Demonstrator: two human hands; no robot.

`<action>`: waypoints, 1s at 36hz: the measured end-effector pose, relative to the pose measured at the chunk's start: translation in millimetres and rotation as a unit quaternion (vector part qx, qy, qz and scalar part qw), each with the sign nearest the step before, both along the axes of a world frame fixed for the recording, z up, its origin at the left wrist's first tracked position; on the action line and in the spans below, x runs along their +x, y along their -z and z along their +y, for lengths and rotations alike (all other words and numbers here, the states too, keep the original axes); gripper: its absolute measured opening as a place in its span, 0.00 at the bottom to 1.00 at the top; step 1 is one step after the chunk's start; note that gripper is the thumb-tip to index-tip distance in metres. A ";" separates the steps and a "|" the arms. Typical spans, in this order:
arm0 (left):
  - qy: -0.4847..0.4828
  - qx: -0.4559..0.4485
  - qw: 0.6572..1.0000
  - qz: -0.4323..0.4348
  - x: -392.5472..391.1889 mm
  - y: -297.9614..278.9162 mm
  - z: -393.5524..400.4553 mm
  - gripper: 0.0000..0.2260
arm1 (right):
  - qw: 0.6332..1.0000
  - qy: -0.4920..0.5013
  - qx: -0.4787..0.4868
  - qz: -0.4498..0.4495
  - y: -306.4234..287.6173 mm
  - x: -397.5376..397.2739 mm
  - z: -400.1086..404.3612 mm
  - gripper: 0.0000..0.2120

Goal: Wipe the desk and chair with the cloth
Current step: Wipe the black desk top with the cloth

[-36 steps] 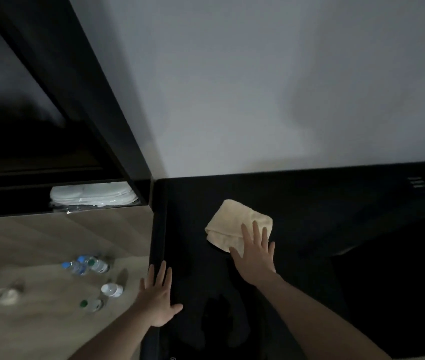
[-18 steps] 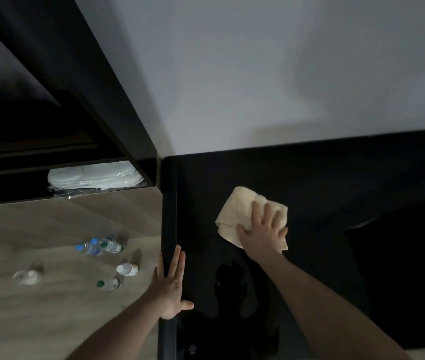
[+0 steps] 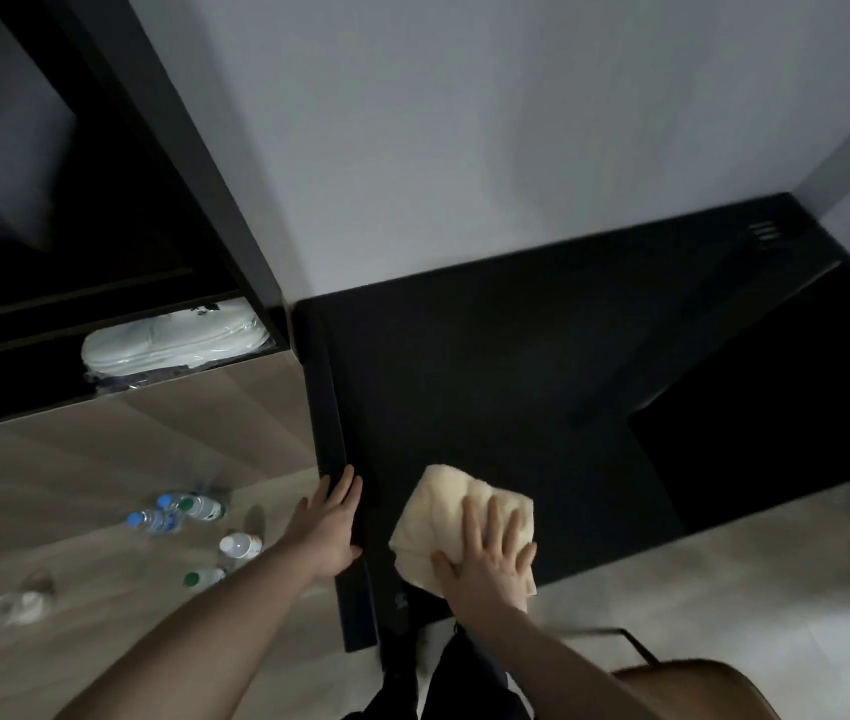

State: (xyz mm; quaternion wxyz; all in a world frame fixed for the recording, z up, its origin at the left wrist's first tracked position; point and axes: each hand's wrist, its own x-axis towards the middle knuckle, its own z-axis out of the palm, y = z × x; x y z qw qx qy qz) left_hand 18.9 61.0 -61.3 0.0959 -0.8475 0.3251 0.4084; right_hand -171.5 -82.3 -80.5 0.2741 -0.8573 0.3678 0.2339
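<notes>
A cream cloth (image 3: 443, 504) lies folded on the glossy black desk (image 3: 516, 387), near its front left corner. My right hand (image 3: 487, 558) presses flat on the cloth's near half, fingers spread and straight. My left hand (image 3: 329, 527) rests flat on the desk's raised left edge, fingers straight and pointing away from me. A brown chair (image 3: 693, 688) shows only its top edge and a thin dark frame at the bottom right.
Several small water bottles (image 3: 178, 511) and a pale crumpled item (image 3: 22, 600) lie on the wooden floor to the left. A dark open cabinet (image 3: 100, 283) holds wrapped white slippers (image 3: 168, 337). A white wall backs the desk. Pale floor lies at the right.
My right hand has drawn the cloth back toward the desk's front edge. My left hand stays on the left edge. The view has tilted down, and the chair has come into sight.
</notes>
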 end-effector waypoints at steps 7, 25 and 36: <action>0.031 0.012 0.999 0.019 -26.7 -4.0 20.9 0.39 | 0.979 0.192 0.063 -0.035 -33.9 9.5 41.4 0.43; 0.033 0.000 0.999 0.018 -13.1 -9.7 -17.8 0.34 | 0.946 0.316 0.069 0.016 -6.9 30.5 36.9 0.53; 0.062 0.008 0.997 0.035 -9.3 -8.7 -35.2 0.36 | 0.938 0.342 0.054 0.026 -1.7 17.6 18.2 0.49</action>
